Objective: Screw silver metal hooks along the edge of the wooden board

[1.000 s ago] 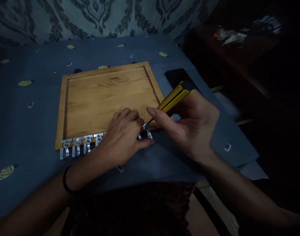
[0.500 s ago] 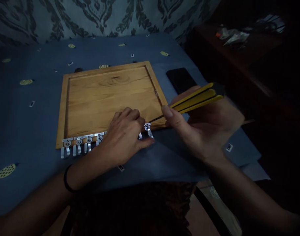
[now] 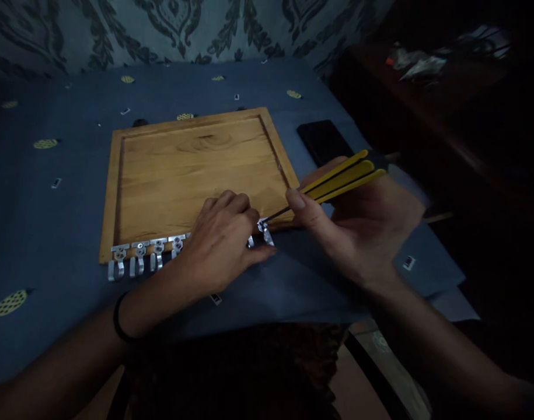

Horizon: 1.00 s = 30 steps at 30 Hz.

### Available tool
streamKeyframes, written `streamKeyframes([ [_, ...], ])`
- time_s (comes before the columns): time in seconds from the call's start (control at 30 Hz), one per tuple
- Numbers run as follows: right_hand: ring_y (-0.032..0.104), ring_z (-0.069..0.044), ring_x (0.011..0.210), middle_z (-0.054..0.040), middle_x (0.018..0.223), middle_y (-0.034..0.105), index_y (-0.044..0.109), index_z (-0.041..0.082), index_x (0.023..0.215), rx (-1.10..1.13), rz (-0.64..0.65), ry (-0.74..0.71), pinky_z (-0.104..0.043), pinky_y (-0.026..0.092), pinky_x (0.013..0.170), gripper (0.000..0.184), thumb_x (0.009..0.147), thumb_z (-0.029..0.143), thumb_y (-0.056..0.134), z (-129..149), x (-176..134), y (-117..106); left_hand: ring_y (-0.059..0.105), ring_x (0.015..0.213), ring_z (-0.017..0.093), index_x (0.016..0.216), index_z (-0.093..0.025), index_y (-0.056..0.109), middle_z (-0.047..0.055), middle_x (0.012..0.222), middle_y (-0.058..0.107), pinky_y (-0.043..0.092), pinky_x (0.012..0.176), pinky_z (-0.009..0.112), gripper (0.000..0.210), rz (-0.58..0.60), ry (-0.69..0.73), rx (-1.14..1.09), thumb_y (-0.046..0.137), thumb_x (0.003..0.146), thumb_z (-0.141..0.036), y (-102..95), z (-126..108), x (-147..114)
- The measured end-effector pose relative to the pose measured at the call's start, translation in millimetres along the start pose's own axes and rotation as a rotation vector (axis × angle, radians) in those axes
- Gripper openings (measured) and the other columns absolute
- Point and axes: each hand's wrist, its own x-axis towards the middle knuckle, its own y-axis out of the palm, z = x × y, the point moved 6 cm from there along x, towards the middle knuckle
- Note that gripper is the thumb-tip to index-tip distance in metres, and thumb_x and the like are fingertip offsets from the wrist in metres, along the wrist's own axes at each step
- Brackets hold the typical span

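A screwdriver [image 3: 343, 179] with a yellow and black handle is gripped in my right hand [image 3: 363, 227], its shaft slanting down to the left. The tip meets the rightmost metal hook [image 3: 267, 234] on the near edge of a framed wooden board [image 3: 192, 169]. My left hand [image 3: 225, 245] is closed over that edge, fingers curled on the wood and thumb stretched below the hook, seemingly steadying it; the fingertips are hidden. Several more silver hooks [image 3: 159, 251] line the edge to the left, some covered by my left hand.
A black phone-like slab [image 3: 323, 140] lies beyond my right hand. The blue patterned cloth [image 3: 74, 221] covers the table, whose near edge runs below my forearms. To the right stands a dark piece of furniture with crumpled plastic [image 3: 419, 64] on it.
My right hand has shifted slightly left, and the screwdriver tip has come lower, onto the hook. My left hand and the board stay in place.
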Motion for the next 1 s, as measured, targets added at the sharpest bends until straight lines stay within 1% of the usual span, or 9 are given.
streamKeyframes([
  [0.13, 0.058, -0.018, 0.060, 0.0025, 0.065, 0.060, 0.058, 0.028, 0.072, 0.020, -0.025, -0.027, -0.036, 0.044, 0.051, 0.027, 0.079, 0.041, 0.082, -1, -1, 0, 0.057, 0.104, 0.029, 0.100, -0.015, 0.072, 0.008, 0.103, 0.065, 0.045, 0.089, 0.042, 0.033, 0.001, -0.002, -0.002, 0.076, 0.086, -0.045, 0.1, 1, 0],
  [0.2, 0.059, -0.019, 0.061, 0.0022, 0.066, 0.059, 0.058, 0.028, 0.073, 0.014, -0.013, -0.015, -0.036, 0.045, 0.052, 0.026, 0.081, 0.039, 0.080, -2, -1, 1, 0.057, 0.104, 0.029, 0.100, -0.015, 0.072, 0.009, 0.104, 0.066, 0.045, 0.089, 0.042, 0.034, -0.004, 0.000, -0.003, 0.076, 0.086, -0.046, 0.1, 1, -1],
  [0.4, 0.057, -0.018, 0.059, 0.0027, 0.065, 0.058, 0.060, 0.029, 0.074, 0.027, -0.012, -0.037, -0.036, 0.044, 0.050, 0.026, 0.080, 0.040, 0.082, -1, 0, 2, 0.057, 0.109, 0.031, 0.104, -0.015, 0.072, 0.009, 0.108, 0.066, 0.044, 0.091, 0.043, 0.035, 0.006, -0.002, -0.012, 0.075, 0.087, -0.046, 1.5, 0, -1],
  [0.5, 0.061, -0.020, 0.063, 0.0026, 0.070, 0.063, 0.062, 0.030, 0.074, -0.022, 0.051, -0.070, -0.037, 0.047, 0.054, 0.022, 0.081, 0.040, 0.080, 3, 2, 2, 0.056, 0.111, 0.031, 0.104, -0.015, 0.073, 0.010, 0.111, 0.066, 0.044, 0.093, 0.044, 0.034, 0.021, -0.013, -0.022, 0.075, 0.087, -0.045, 1.6, 0, 0],
  [0.6, 0.063, -0.021, 0.063, 0.0023, 0.070, 0.065, 0.063, 0.030, 0.073, -0.087, 0.123, -0.159, -0.038, 0.047, 0.053, 0.021, 0.081, 0.039, 0.081, 11, 4, 4, 0.056, 0.110, 0.032, 0.101, -0.015, 0.073, 0.010, 0.108, 0.067, 0.045, 0.093, 0.045, 0.033, 0.024, -0.021, -0.031, 0.075, 0.087, -0.045, 1.0, 0, 0],
  [0.7, 0.062, -0.021, 0.062, 0.0025, 0.071, 0.066, 0.068, 0.031, 0.081, -0.079, 0.132, -0.191, -0.037, 0.048, 0.052, 0.014, 0.081, 0.037, 0.081, 13, 7, 5, 0.057, 0.111, 0.032, 0.100, -0.015, 0.072, 0.010, 0.109, 0.067, 0.045, 0.093, 0.045, 0.032, 0.017, -0.020, -0.035, 0.076, 0.087, -0.045, 1.1, 1, 0],
  [0.77, 0.064, -0.020, 0.066, 0.0026, 0.078, 0.070, 0.072, 0.033, 0.091, -0.027, 0.120, -0.169, -0.037, 0.050, 0.055, 0.015, 0.081, 0.034, 0.082, 11, 7, 5, 0.057, 0.112, 0.032, 0.100, -0.016, 0.072, 0.010, 0.110, 0.067, 0.045, 0.093, 0.045, 0.032, 0.006, -0.012, -0.036, 0.076, 0.087, -0.044, 1.9, 1, -1],
  [0.83, 0.065, -0.019, 0.069, 0.0031, 0.085, 0.072, 0.074, 0.034, 0.095, 0.050, 0.129, -0.133, -0.036, 0.052, 0.056, 0.018, 0.079, 0.031, 0.083, 10, 8, 6, 0.057, 0.111, 0.031, 0.100, -0.015, 0.072, 0.010, 0.108, 0.067, 0.046, 0.092, 0.045, 0.032, -0.015, 0.004, -0.032, 0.076, 0.087, -0.044, 2.4, 1, -1],
  [1.0, 0.066, -0.019, 0.077, 0.0008, 0.087, 0.072, 0.075, 0.030, 0.082, 0.206, 0.215, 0.073, -0.032, 0.053, 0.059, 0.011, 0.080, 0.036, 0.083, 4, 8, 8, 0.057, 0.108, 0.030, 0.099, -0.016, 0.072, 0.008, 0.107, 0.067, 0.047, 0.090, 0.044, 0.031, -0.047, 0.020, -0.017, 0.077, 0.086, -0.044, 1.9, 1, -2],
])
